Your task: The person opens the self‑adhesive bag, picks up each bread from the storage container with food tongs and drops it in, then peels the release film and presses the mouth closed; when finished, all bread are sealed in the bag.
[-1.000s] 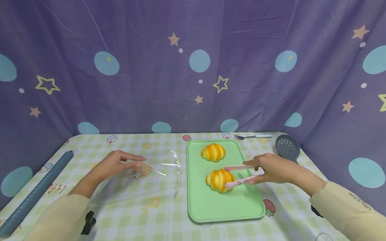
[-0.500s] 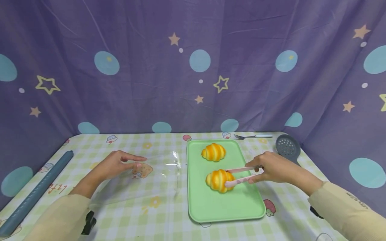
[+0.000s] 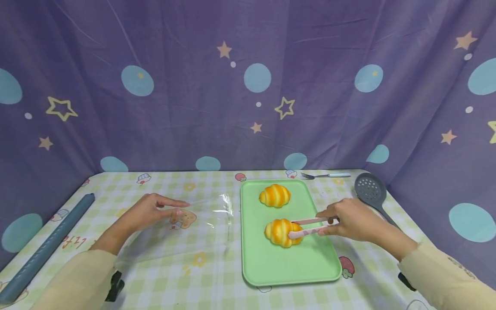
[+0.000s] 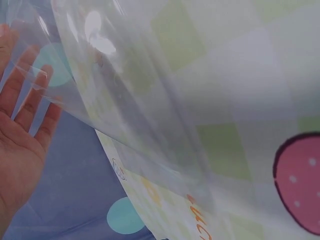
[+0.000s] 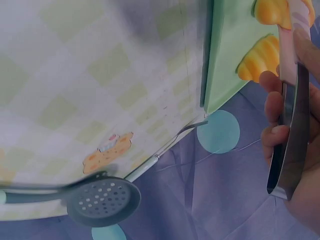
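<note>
My right hand [image 3: 350,218] grips a pair of tongs [image 3: 310,231] with pink tips and a metal body [image 5: 295,135]. The pink tips lie on either side of a striped yellow-orange bread roll [image 3: 282,232], which sits on a green tray [image 3: 288,267]. Farther back on that tray is a second roll [image 3: 274,196], untouched. To the left of the tray, my left hand [image 3: 149,213] holds its thumb and index finger apart at a clear plastic bag [image 3: 211,232]. In the left wrist view, spread fingers [image 4: 27,107] show through and beside the transparent film.
A grey-blue rolling pin [image 3: 48,249] lies along the left side of the table. Behind the tray's right corner rests a fork [image 3: 329,175] with a pale handle. A dark grey slotted skimmer [image 3: 370,189] lies behind my right hand. A purple curtain [image 3: 186,86] hangs behind the table.
The tong arms have closed in on the front roll, and my right fingers have drawn together slightly. The left hand and the bag stay in place.
</note>
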`<control>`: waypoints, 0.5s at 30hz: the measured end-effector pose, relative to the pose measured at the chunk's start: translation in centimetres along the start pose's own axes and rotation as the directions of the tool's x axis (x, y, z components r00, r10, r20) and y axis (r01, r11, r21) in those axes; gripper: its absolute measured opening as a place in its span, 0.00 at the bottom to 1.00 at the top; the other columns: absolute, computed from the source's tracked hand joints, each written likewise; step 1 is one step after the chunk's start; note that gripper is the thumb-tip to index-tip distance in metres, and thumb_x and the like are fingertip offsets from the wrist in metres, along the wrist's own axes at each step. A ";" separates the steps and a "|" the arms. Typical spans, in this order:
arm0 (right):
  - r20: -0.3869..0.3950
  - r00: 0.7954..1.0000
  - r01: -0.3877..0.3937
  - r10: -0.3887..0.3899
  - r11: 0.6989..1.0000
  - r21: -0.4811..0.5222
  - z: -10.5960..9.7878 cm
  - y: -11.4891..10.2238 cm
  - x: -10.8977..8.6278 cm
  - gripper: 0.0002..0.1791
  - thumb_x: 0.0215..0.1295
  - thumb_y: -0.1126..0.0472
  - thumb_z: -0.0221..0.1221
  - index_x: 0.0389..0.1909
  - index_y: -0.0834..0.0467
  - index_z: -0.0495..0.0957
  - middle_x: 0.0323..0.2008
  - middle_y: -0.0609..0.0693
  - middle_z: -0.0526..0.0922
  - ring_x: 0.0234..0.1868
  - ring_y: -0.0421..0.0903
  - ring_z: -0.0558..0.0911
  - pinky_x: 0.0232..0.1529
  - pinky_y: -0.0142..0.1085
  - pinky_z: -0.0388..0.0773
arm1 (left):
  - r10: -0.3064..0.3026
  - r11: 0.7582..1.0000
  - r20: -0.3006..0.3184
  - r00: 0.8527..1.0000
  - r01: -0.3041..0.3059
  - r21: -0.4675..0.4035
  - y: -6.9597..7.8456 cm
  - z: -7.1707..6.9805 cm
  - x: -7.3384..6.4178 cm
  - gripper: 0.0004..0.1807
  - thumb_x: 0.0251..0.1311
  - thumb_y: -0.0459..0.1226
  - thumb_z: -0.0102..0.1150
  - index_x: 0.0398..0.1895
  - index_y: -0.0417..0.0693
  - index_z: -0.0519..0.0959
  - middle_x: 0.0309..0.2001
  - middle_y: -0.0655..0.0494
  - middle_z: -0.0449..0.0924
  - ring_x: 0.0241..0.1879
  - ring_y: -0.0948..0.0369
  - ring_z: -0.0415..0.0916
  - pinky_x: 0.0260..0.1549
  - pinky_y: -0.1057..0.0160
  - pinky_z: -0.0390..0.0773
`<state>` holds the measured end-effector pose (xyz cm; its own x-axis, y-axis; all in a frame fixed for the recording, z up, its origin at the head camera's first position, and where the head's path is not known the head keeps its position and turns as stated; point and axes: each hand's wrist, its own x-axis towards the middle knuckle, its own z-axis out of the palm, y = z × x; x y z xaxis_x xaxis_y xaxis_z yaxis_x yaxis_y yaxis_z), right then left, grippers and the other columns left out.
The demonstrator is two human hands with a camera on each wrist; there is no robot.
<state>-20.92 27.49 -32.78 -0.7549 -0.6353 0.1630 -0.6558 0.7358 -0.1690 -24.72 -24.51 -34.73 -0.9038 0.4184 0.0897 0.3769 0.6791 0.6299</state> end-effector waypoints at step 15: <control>-0.145 0.989 -0.004 -0.001 0.999 -0.036 0.7 -1.1 -0.9 0.21 0.53 0.47 0.76 0.44 0.55 0.90 0.25 0.36 0.83 0.18 0.26 0.65 0.21 0.28 0.66 | 0.004 1.000 0.008 1.000 -0.004 0.008 -0.1 0.0 0.0 0.15 0.67 0.42 0.66 0.54 0.50 0.87 0.52 0.46 0.86 0.17 0.66 0.40 0.17 0.64 0.56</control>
<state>-19.56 27.13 -33.39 -0.7444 -0.5953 0.3024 -0.6516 0.7464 -0.1348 -24.76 -24.54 -34.78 -0.9008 0.4257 0.0861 0.3820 0.6823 0.6233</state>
